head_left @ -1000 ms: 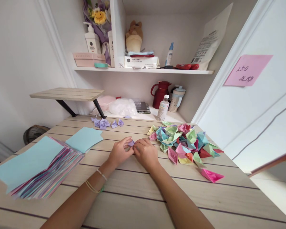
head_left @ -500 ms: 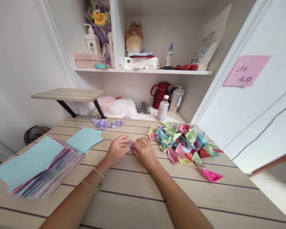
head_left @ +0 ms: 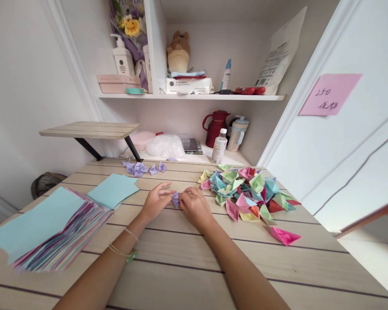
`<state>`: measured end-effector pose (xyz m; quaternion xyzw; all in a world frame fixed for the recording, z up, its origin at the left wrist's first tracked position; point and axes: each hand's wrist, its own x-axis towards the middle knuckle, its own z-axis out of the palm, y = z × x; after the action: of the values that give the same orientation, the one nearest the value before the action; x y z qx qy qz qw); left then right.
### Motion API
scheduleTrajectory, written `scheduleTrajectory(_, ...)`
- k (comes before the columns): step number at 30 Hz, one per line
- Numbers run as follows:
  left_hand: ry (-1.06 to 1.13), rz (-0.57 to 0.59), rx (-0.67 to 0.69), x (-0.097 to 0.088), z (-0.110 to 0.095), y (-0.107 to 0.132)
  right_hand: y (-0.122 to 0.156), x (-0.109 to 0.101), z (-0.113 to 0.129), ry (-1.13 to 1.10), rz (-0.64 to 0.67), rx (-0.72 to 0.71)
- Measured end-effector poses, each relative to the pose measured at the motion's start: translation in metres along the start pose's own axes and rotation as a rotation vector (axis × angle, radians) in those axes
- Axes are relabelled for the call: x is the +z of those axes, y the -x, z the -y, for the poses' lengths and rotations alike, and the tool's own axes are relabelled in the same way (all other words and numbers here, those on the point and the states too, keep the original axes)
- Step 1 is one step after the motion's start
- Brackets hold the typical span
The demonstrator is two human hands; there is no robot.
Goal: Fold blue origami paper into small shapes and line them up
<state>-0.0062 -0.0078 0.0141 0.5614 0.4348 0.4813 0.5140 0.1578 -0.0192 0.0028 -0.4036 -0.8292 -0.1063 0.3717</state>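
Note:
Between my two hands, just above the middle of the table, is a small piece of folded purple paper [head_left: 175, 199]. My left hand [head_left: 157, 201] pinches its left side between thumb and fingers. My right hand [head_left: 195, 206] has its fingertips closed on the right side, and they hide part of the paper. Several small purple folded pieces [head_left: 137, 168] lie at the back left. To the right of my hands is a heap of colourful folded paper boats [head_left: 245, 189], with one bright pink boat [head_left: 285, 236] lying apart in front.
A fanned stack of coloured paper [head_left: 67, 232] lies on the left, with light-blue sheets [head_left: 114, 190] beside it. A small raised wooden stand [head_left: 90, 129] is behind. A plastic bottle [head_left: 219, 147] and a red jug [head_left: 216, 128] stand at the back.
The purple paper shows more clearly between my hands and sits slightly lower and to the left. My fingers have shifted a little around it. The whole view has moved slightly.

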Motion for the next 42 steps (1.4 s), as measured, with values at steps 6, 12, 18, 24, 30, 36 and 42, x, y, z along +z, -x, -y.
scheduleTrajectory(6, -0.115, 0.09, 0.062, 0.007, 0.004, 0.005, 0.002, 0.002, -0.002, -0.067, -0.007, 0.145)
scheduleTrajectory(12, -0.088, 0.061, 0.096, 0.009, 0.01, 0.002, 0.002, 0.003, -0.007, -0.383, -0.097, 0.428)
scheduleTrajectory(18, 0.057, -0.058, 0.101, 0.023, 0.017, 0.001, 0.001, 0.008, 0.0, -0.674, -0.135, 0.616)
scheduleTrajectory(24, 0.163, -0.144, 0.024, 0.03, 0.02, 0.002, 0.0, 0.01, 0.007, -0.767, -0.136, 0.677)
scheduleTrajectory(30, 0.183, -0.172, 0.003, 0.03, 0.018, 0.003, 0.0, 0.01, 0.006, -0.641, -0.15, 0.658)
scheduleTrajectory(36, 0.27, -0.178, -0.054, 0.032, 0.017, 0.004, 0.0, 0.01, 0.008, -0.599, -0.15, 0.624)
scheduleTrajectory(42, 0.252, -0.155, -0.045, 0.033, 0.018, 0.005, 0.001, 0.01, 0.007, -0.522, -0.114, 0.629)
